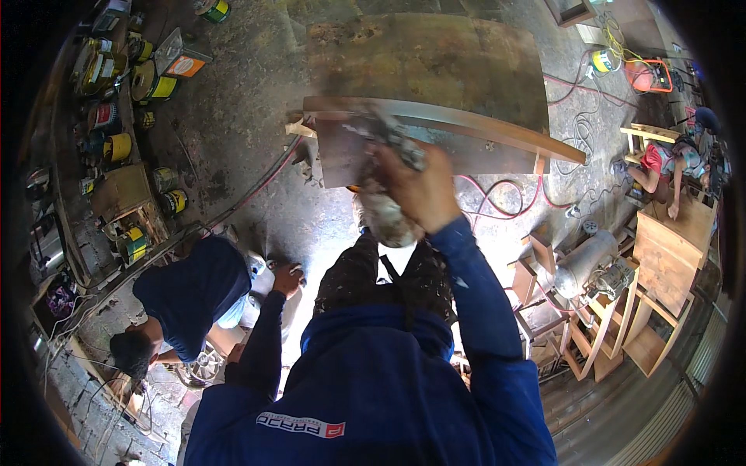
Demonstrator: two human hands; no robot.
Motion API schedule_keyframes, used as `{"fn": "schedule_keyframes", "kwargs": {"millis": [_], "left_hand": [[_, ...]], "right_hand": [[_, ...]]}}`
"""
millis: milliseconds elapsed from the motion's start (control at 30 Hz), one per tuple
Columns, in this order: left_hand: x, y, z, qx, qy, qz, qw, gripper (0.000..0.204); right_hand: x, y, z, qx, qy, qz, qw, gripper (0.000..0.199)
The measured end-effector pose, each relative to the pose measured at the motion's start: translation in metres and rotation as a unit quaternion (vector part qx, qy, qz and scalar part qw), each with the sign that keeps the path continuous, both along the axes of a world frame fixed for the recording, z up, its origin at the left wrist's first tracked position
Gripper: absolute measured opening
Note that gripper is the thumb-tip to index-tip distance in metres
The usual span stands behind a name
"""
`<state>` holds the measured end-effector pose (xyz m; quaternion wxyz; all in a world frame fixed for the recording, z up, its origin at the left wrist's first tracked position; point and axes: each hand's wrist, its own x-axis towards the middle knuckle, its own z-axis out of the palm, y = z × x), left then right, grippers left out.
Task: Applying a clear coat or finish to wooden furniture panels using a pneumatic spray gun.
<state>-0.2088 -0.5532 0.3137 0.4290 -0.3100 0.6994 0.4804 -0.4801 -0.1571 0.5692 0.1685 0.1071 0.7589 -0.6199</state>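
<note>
My right hand grips a paint-smeared spray gun, blurred by motion, with its pale, stained cup hanging below. The gun is held over a long brown wooden piece, which has a raised, slightly curved-looking edge and light wooden legs. Behind that piece lies a large, flat, stained brown board. Lower and to the left, my left hand hangs beside my body with its fingers curled. Whatever it may hold is hidden.
A person in a dark shirt bends close on my left. Paint cans crowd the left side. Red hose crosses the floor. At right are a metal tank, wooden furniture and a seated person in red shorts.
</note>
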Motion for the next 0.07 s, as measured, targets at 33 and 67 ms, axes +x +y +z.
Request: {"fn": "schedule_keyframes", "kwargs": {"millis": [33,67], "left_hand": [[-0.0020,0.0076,-0.0016,0.013,-0.006,-0.008,1.000,0.039],[-0.0040,0.0072,0.0003,0.010,0.001,-0.016,1.000,0.039]], "right_hand": [[0.0078,0.0107,0.0060,-0.057,-0.042,-0.041,0.997,0.023],[0.0127,0.0164,0.0084,-0.131,-0.004,-0.072,0.989,0.031]]}}
